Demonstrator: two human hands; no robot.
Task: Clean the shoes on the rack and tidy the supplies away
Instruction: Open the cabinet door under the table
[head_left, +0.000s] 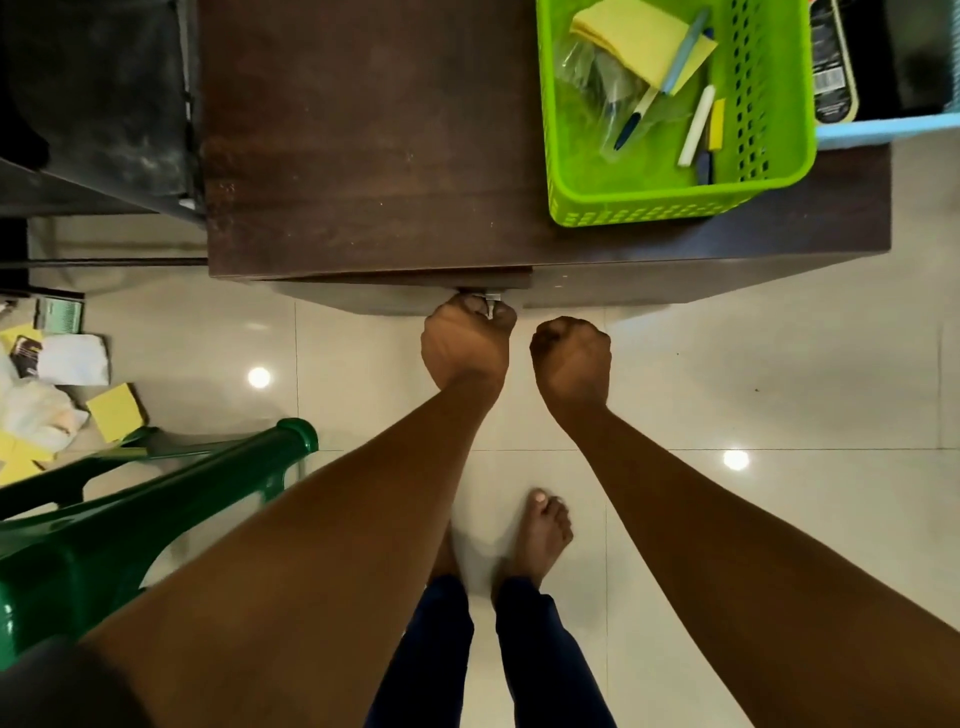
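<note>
Standing barefoot at a dark cabinet (363, 156), left hand (465, 345) grasping its metal handle (491, 299), right hand (571, 358) clenched, holding nothing, green basket (675, 208) of supplies on top right.

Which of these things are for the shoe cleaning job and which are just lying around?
For the job:
- green basket on the cabinet
- yellow cloth and brush inside it
- metal handle, gripped by the left hand

Lying about:
- green chair
- papers on the floor
</note>
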